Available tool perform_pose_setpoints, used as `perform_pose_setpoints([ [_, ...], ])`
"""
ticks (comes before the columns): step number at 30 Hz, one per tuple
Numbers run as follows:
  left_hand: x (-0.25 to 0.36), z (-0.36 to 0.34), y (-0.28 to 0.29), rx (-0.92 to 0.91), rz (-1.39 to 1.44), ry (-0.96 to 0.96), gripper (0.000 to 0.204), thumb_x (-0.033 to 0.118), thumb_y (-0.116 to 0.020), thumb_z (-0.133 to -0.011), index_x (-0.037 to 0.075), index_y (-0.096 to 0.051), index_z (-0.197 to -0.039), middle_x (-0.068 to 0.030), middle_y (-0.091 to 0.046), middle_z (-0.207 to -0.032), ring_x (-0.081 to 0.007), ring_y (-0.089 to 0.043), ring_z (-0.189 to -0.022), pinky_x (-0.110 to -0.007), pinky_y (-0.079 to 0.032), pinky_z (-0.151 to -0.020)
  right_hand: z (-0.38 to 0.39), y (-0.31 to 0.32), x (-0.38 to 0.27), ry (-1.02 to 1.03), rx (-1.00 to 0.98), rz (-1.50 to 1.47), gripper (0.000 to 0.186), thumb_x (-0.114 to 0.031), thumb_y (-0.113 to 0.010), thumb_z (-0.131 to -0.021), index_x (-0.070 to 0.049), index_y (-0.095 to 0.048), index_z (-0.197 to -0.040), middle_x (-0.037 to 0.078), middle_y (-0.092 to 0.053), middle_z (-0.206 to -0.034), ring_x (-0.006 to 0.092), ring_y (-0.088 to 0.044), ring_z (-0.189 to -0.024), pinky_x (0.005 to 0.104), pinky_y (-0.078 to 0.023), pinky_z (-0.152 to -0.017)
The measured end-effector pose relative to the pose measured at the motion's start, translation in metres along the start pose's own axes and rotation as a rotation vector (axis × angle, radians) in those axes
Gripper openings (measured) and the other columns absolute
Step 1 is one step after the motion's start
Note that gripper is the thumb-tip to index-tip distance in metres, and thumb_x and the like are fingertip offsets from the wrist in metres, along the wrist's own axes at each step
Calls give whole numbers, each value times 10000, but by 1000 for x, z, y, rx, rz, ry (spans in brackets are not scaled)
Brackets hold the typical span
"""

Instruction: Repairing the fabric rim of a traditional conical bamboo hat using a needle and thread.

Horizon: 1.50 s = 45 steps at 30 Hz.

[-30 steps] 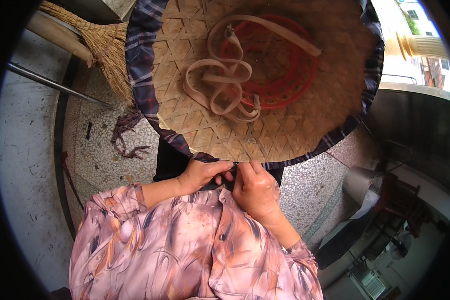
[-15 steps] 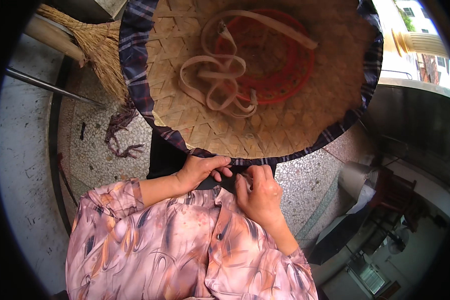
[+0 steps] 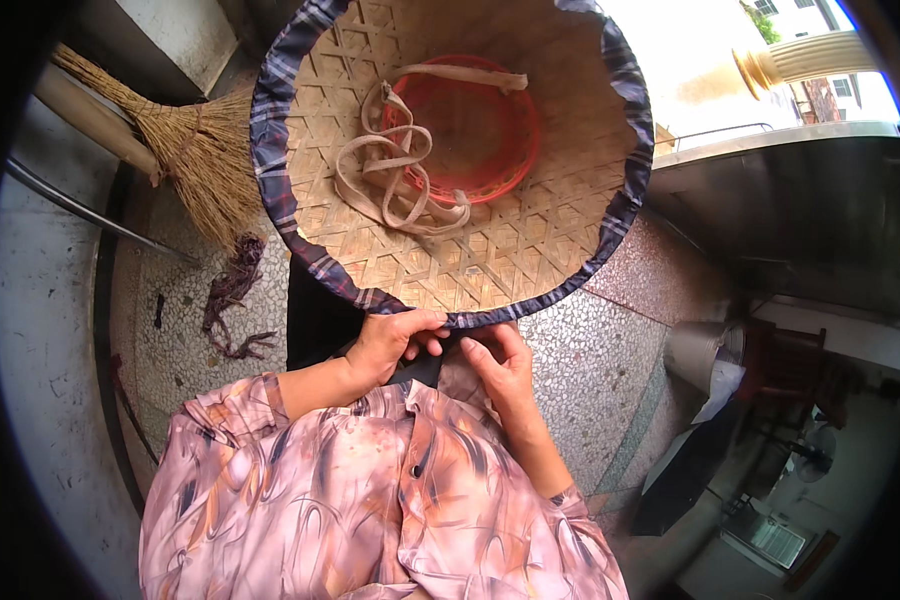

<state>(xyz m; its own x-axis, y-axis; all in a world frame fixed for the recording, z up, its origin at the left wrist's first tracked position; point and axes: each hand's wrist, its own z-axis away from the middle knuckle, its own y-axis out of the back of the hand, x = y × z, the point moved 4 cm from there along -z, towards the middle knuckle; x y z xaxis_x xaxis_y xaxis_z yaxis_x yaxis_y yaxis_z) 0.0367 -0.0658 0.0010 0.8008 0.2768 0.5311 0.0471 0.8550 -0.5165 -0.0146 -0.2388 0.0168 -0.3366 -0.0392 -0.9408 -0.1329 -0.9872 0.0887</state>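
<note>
- One straw broom [image 3: 205,150] is just left of the woven basket [image 3: 470,275], bristles pointing toward its rim.
- A dark tangle [image 3: 232,290] lies on the floor [image 3: 585,345], below-left of the basket.
- At the basket's near edge, the left hand [image 3: 383,345] has its grip closed on the plaid cloth edging [image 3: 625,180], thumb uppermost, fingers curled below.
- Inside the basket, a pale strap [image 3: 470,73] loops partly over a red dish [image 3: 522,150].
- The basket's round mouth faces the person [image 3: 300,480]; its long axis runs inward, away from them.
- Below the basket's rim, the right hand [image 3: 508,372] has its grip slightly parted; whether it holds anything cannot be told.
- A grey container [image 3: 692,352] is well right of the basket.
</note>
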Motion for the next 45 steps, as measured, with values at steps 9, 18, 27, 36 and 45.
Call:
perform_pose_setpoints([
  [9, -4, -5, 0, 3, 81, 34, 191, 169, -652, -881, 13, -679, -988, -93, -692, -879, -138, -633, -660, -228, -414, -522, 20, 6, -31, -62, -129, -665, 130, -43, -513, -937, 30, -593, -1010, 152, -663, -854, 238, -646, -855, 365, -503, -880],
  [18, -9, -9, 1, 35, 27, 44, 195, 208, -669, -866, 53, -669, -986, -62, -666, -821, -143, -616, -631, -236, -399, -505, 50, 49, -38, -142, -37, -100, 142, -116, -635, -940, 16, -669, -980, 17, -646, -733, 61, -555, -601, 206, -447, -542],
  [27, -9, -5, -5, 28, -9, 48, 191, 259, -685, -869, 75, -677, -920, -34, -654, -813, -112, -601, -637, -229, -385, -513, 47, 75, -61, 132, 304, -93, 101, -64, -628, -930, 18, -642, -987, 105, -694, -872, 123, -634, -638, 242, -518, -582],
  [36, -13, -12, -8, 16, 3, 59, 216, 262, -675, -880, 68, -689, -975, -36, -655, -822, -112, -600, -636, -232, -385, -514, 6, 57, -76, 228, 199, -700, 72, -48, -579, -953, 11, -550, -983, 161, -677, -912, 189, -668, -672, 338, -607, -645],
  [45, -22, -16, -1, 14, -21, 83, 262, 305, -679, -888, 69, -701, -1000, -22, -654, -835, -85, -588, -642, -224, -383, -521, 7, 46, -85, 287, 192, 86, 60, -18, -702, -872, -5, -668, -919, 12, -574, -732, 89, -574, -598, 215, -437, -524],
])
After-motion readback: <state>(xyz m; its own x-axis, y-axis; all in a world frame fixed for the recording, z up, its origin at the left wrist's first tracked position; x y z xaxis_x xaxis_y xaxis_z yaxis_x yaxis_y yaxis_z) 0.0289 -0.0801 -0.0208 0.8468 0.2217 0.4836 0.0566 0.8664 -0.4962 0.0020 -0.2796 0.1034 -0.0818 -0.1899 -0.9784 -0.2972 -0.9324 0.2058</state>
